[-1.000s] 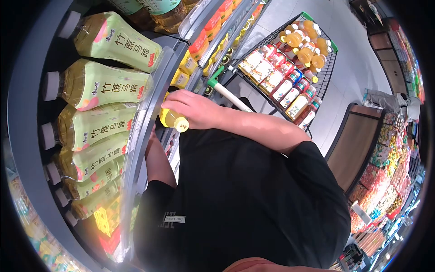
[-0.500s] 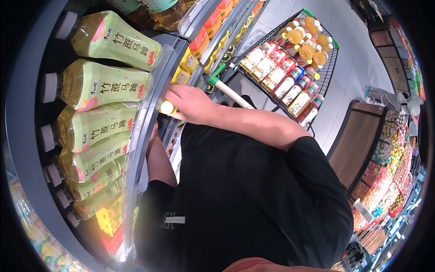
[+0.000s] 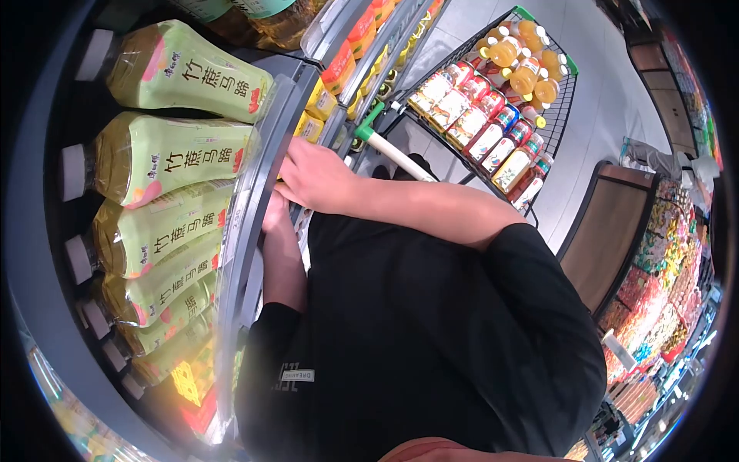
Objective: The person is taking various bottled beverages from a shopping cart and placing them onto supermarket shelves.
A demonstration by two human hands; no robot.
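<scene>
My right hand (image 3: 317, 179) reaches across to the front edge of the drinks shelf (image 3: 258, 181), its fingers curled in. Whatever it grips is hidden; only a sliver of yellow shows by the fingertips. Close below it, my left hand (image 3: 275, 212) touches or nearly touches the right one, with most of its fingers out of sight behind the shelf edge. Large bottles with pale green labels (image 3: 188, 158) lie sideways in the view on the shelf to the left of both hands. Yellow packs (image 3: 309, 127) sit just beyond the right hand.
A shopping cart (image 3: 573, 85) stands beyond my right arm, holding orange-coloured drink bottles (image 3: 525, 77) and several rows of labelled bottles (image 3: 471, 123). Its white and green handle (image 3: 396, 156) points toward me. At the right are a brown display stand (image 3: 608, 239) and colourful packaged goods (image 3: 654, 269).
The white-and-yellow bottle cap under my right hand has gone from sight. My left hand has come up close to the right hand. The view has shifted slightly.
</scene>
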